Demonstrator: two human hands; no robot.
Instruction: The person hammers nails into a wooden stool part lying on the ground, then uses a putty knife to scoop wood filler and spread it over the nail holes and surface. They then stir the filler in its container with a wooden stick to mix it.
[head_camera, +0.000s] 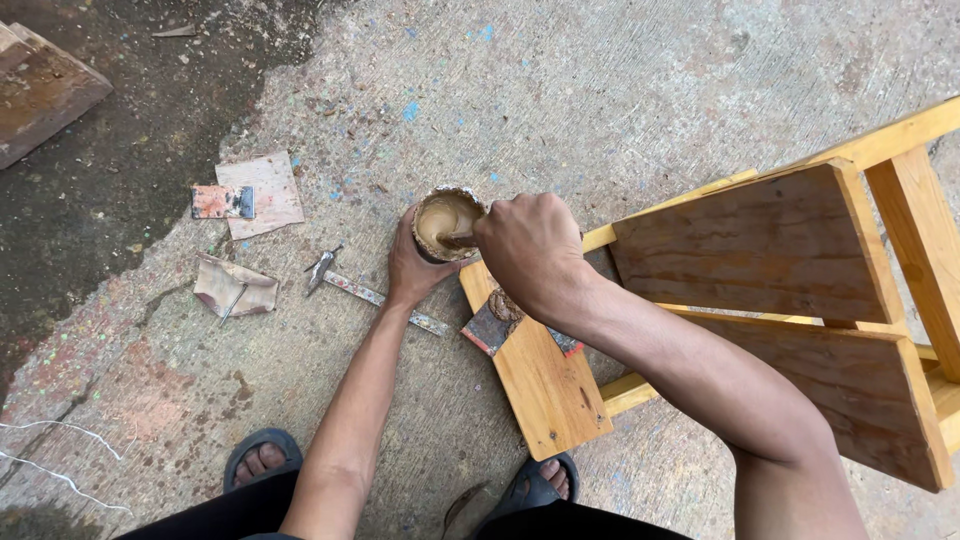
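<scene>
right fingers (505, 225): curled shut around a short stick or handle (458, 241) whose lower end dips into the tan paste; the tip itself is hidden in the paste, so I cannot tell what kind of tool it is
right hand (530, 255): fist poised over the rim, wrist raised, forearm running back across the board; judged, small circles driven from the wrist would keep the paste inside the rim
left fingers (405, 232): wrapped closed around the far side of the tin, thumb side toward the body; the fingertips are hidden behind the wall
left hand (415, 270): braces the tin from the left; judged, a firm hold here matters, since the stirring push would otherwise tip or slide it
tin (447, 222): small round can with a crusted rim, upright, standing on the concrete floor just beside the end of the board; holds smooth tan paste up near the rim
how to do it well: judged, scrape the wall and bottom so no lumps stay; keep the stick low; stir slowly near the rim
board (545, 385): pale wooden piece of the frame, lying under the right forearm; a small dark scraper-like piece (492, 325) rests on its near edge
wooden frame (800, 250): unfinished furniture piece lying on its side to the right, well apart from the tin
floor (600, 90): rough concrete, speckled with paint; a metal blade tool (375, 295) lies just left of the left wrist; paper scraps (262, 190) lie further left
sandalled feet (262, 458): at the bottom edge, either side of the left arm
</scene>
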